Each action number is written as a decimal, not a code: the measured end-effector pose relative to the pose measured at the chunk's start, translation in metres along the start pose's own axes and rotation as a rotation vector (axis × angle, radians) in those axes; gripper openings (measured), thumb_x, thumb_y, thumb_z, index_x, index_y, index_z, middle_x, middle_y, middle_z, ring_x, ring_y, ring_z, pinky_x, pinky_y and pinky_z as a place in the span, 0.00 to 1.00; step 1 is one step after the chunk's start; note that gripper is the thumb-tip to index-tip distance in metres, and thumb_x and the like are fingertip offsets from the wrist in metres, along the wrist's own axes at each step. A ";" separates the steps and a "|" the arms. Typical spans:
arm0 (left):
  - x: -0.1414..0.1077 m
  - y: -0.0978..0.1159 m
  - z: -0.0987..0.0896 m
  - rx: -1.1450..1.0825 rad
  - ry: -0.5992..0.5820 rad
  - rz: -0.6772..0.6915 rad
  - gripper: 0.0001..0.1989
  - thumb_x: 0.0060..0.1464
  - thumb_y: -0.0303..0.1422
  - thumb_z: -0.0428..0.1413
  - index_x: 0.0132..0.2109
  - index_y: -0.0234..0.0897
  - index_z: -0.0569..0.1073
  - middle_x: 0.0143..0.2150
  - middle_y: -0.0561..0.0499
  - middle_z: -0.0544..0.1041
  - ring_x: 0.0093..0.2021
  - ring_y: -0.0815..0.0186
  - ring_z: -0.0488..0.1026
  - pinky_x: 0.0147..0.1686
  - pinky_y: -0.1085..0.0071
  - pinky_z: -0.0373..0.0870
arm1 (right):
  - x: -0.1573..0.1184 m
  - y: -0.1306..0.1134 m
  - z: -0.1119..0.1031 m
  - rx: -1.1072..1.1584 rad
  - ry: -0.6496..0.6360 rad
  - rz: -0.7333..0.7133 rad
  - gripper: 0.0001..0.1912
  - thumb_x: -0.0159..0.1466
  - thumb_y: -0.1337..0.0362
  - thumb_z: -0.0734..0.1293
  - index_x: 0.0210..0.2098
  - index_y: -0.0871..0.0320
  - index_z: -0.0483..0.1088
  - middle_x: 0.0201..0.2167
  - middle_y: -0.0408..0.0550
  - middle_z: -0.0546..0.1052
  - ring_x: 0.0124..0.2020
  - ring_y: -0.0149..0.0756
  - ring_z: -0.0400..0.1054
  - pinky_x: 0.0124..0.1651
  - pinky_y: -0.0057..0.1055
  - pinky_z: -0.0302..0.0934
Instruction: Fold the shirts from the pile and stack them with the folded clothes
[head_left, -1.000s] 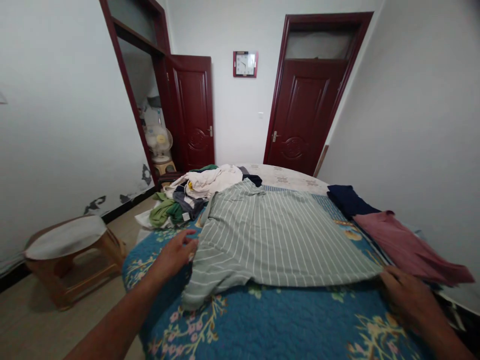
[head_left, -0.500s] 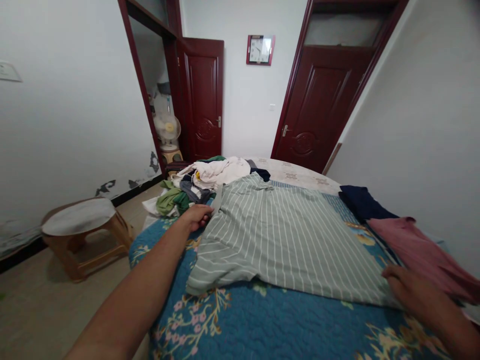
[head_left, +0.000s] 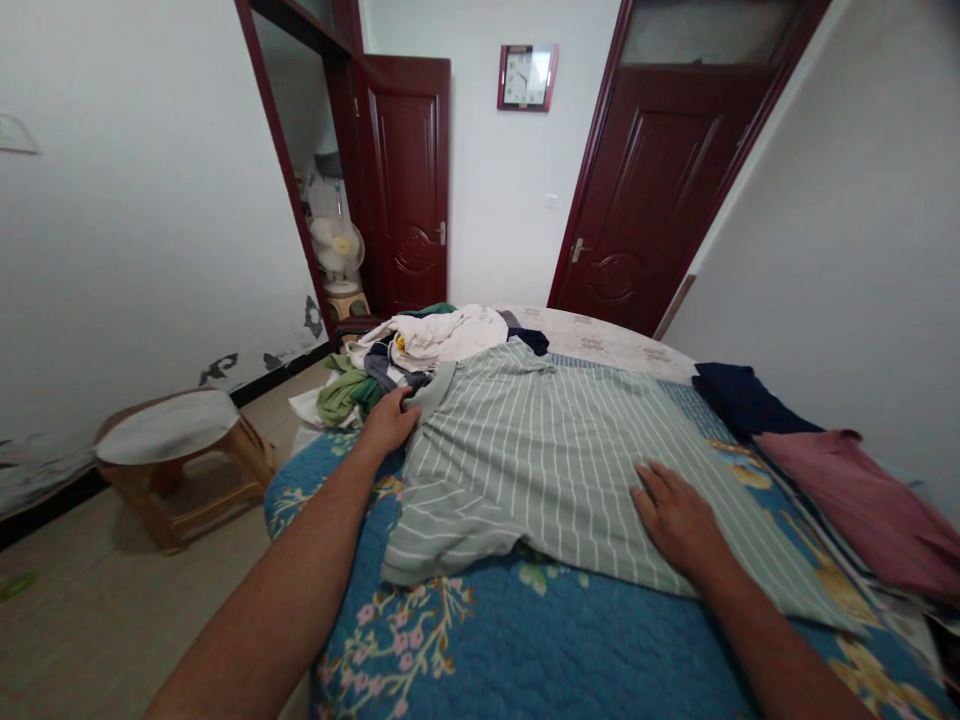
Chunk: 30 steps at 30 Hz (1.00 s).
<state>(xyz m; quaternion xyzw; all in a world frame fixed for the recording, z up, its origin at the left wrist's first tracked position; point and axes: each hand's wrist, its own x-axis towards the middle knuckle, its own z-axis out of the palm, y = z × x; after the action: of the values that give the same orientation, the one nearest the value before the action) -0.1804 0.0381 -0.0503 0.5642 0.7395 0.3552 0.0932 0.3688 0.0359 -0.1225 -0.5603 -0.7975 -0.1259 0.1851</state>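
A pale green polo shirt [head_left: 570,450] with white stripes lies spread on the blue floral bedspread [head_left: 570,650], its collar pointing left. At that collar, my left hand [head_left: 390,420] is closed on the edge of the fabric, its fingertips partly hidden. My right hand [head_left: 679,515] rests flat on the shirt's lower body, fingers apart, holding nothing. The hem stretches to the right beyond my right forearm.
Beyond the collar is a heap of loose clothes [head_left: 457,335]. A folded pink garment [head_left: 855,490] and a dark navy garment [head_left: 750,400] lie along the right side. A stool [head_left: 176,440] stands on the floor at left.
My right hand has let go of the shirt's hem corner and moved left onto the fabric, where it lies flat. My left hand stays at the collar. The view has shifted slightly.
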 end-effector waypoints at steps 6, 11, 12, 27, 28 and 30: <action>-0.024 0.011 0.013 0.128 0.120 0.117 0.41 0.56 0.33 0.63 0.74 0.30 0.61 0.68 0.32 0.67 0.69 0.48 0.67 0.67 0.56 0.66 | 0.001 0.005 -0.003 -0.017 0.003 -0.005 0.29 0.77 0.51 0.55 0.65 0.61 0.73 0.67 0.62 0.73 0.69 0.56 0.66 0.69 0.55 0.62; -0.062 0.028 0.009 0.355 0.072 0.001 0.44 0.59 0.38 0.63 0.76 0.29 0.55 0.64 0.27 0.72 0.63 0.43 0.74 0.61 0.53 0.69 | 0.001 0.004 -0.001 -0.003 0.006 0.002 0.28 0.76 0.52 0.56 0.65 0.60 0.73 0.67 0.62 0.73 0.69 0.55 0.66 0.69 0.54 0.62; -0.069 0.031 0.007 0.377 0.039 -0.032 0.44 0.61 0.38 0.61 0.76 0.28 0.53 0.61 0.28 0.75 0.60 0.43 0.76 0.59 0.54 0.70 | 0.001 0.004 0.000 -0.002 0.006 0.006 0.28 0.76 0.52 0.56 0.65 0.61 0.73 0.66 0.62 0.73 0.69 0.55 0.66 0.69 0.54 0.62; -0.088 0.029 -0.016 0.309 -0.106 -0.274 0.25 0.61 0.32 0.54 0.64 0.44 0.72 0.53 0.41 0.84 0.55 0.49 0.81 0.50 0.61 0.72 | 0.002 0.005 0.004 -0.020 0.025 0.011 0.28 0.76 0.52 0.57 0.63 0.64 0.75 0.65 0.65 0.75 0.67 0.55 0.68 0.69 0.53 0.62; -0.088 0.029 -0.016 0.308 -0.093 -0.266 0.24 0.61 0.31 0.53 0.63 0.44 0.73 0.54 0.42 0.84 0.55 0.50 0.81 0.50 0.62 0.72 | 0.002 0.006 0.004 -0.016 0.026 0.016 0.27 0.76 0.53 0.57 0.63 0.63 0.75 0.65 0.65 0.75 0.67 0.55 0.68 0.69 0.53 0.62; -0.087 0.028 -0.015 0.315 -0.041 -0.240 0.21 0.62 0.29 0.52 0.61 0.43 0.75 0.56 0.42 0.83 0.56 0.52 0.80 0.52 0.63 0.72 | 0.002 0.007 0.005 -0.005 0.030 0.023 0.26 0.76 0.53 0.58 0.63 0.62 0.75 0.65 0.64 0.74 0.67 0.55 0.68 0.69 0.54 0.62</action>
<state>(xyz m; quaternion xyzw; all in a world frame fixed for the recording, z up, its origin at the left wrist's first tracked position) -0.1367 -0.0438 -0.0446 0.4867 0.8458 0.2099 0.0605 0.3736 0.0418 -0.1263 -0.5678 -0.7879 -0.1341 0.1969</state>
